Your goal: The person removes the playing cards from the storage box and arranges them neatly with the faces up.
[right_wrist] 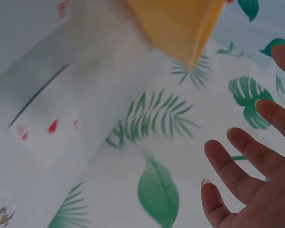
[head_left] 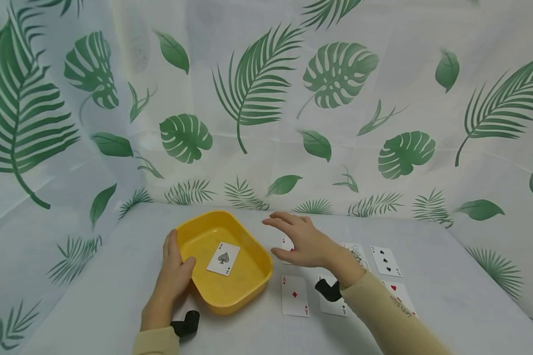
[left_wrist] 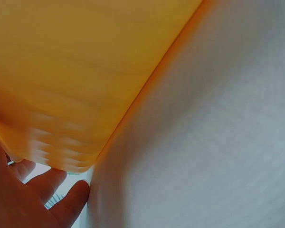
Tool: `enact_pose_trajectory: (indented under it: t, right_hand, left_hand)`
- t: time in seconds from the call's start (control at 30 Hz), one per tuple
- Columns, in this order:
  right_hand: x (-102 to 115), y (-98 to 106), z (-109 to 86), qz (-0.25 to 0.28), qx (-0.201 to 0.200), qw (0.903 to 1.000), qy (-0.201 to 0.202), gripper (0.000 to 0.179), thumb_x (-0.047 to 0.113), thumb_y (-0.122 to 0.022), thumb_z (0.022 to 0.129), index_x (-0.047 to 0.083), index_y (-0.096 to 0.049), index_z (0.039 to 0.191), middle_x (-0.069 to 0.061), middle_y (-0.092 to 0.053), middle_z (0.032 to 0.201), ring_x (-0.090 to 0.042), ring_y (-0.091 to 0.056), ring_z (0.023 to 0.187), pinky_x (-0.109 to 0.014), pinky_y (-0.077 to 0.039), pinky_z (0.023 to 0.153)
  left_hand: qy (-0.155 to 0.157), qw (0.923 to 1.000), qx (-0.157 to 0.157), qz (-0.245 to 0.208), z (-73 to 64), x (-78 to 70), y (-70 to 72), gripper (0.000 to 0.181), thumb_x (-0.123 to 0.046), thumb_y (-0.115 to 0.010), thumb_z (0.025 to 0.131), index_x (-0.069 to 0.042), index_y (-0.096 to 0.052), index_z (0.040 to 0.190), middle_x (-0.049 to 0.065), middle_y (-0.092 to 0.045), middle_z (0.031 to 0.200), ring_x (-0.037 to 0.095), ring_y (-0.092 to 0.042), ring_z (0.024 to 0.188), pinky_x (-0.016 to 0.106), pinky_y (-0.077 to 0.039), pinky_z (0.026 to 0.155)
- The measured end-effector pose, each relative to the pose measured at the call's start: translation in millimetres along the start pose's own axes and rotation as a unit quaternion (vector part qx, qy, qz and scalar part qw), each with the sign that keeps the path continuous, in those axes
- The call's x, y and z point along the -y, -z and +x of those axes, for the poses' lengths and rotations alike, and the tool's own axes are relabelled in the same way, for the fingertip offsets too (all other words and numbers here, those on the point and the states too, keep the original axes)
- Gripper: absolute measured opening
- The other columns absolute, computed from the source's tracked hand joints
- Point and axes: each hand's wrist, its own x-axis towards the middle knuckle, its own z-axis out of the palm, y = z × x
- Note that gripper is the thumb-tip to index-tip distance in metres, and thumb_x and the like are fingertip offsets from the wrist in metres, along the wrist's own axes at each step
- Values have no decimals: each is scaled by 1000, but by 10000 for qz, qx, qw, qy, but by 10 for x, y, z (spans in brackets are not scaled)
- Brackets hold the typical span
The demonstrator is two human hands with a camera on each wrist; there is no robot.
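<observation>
My left hand (head_left: 174, 266) holds the left side of a yellow plastic tub (head_left: 204, 296), thumb at the rim and fingers along the outer wall. In the left wrist view, its fingers (left_wrist: 69, 202) are spread against the end of the tub (left_wrist: 71, 61). Inside the tub lies an ace of spades (head_left: 223, 259), face up. My right hand (head_left: 304, 241) hovers empty to the right of the tub, fingers extended and thumb apart. It partly covers a red ace (head_left: 286, 243) behind it. Its spread fingers show at the right of the right wrist view.
Face-up cards lie in rows right of the tub: an ace of diamonds (head_left: 295, 296), a black ace (head_left: 334, 308) partly behind a black wrist strap, a picture card (head_left: 354, 250), a three of spades (head_left: 386, 260) and a hearts card (head_left: 406, 298). Leaf-patterned cloth (head_left: 266, 162) hangs behind.
</observation>
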Motion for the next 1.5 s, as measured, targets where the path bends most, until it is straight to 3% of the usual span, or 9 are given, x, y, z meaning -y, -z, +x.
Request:
enact_pose_trajectory:
  t: [0.33, 0.7, 1.13, 1.3, 1.5]
  right_hand:
    - [299, 6, 470, 176, 131, 9995, 209, 62, 37, -66, 93, 20, -49, 150, -9, -42, 155, -28, -36, 142, -55, -27, 111]
    - [472, -114, 782, 2, 334, 9990, 294, 62, 39, -66, 93, 23, -48, 150, -6, -42, 154, -25, -39, 141, -56, -27, 112]
    - [615, -325, 1075, -521, 820, 9931, 652, 58, 37, -63, 95, 20, -50, 149, -8, -47, 150, -25, -46, 134, -54, -29, 112]
    - [630, -422, 1195, -893, 1149, 9865, 747, 57, 37, -62, 96, 21, -50, 150, -7, -47, 151, -27, -46, 134, -54, -31, 111]
    - [636, -559, 1344, -1075, 1759, 9769, 562, 59, 38, -63, 97, 22, -47, 152, -6, -43, 154, -25, -41, 139, -53, -32, 110]
  left_hand:
    - [13, 10000, -27, 58, 29, 30, 11, 89, -9, -45, 91, -5, 9, 160, 17, 8, 167, 35, -12, 149, 53, -11, 120]
    - [152, 9999, -21, 64, 29, 27, 5, 88, -11, -45, 92, -8, 10, 161, 15, 8, 167, 35, -14, 149, 54, -11, 120]
    - [-51, 10000, 1, 47, 25, 64, -14, 87, -9, -47, 93, -4, 7, 160, 18, 6, 166, 37, -12, 149, 57, -12, 119]
    - [-79, 9999, 51, 48, 46, 81, -17, 87, -10, -47, 94, -6, 9, 161, 16, 7, 167, 35, -10, 151, 55, -12, 120]
    - [-115, 9999, 6, 75, 65, 68, -14, 86, -10, -47, 93, -5, 7, 161, 16, 7, 167, 35, -10, 151, 55, -12, 120]
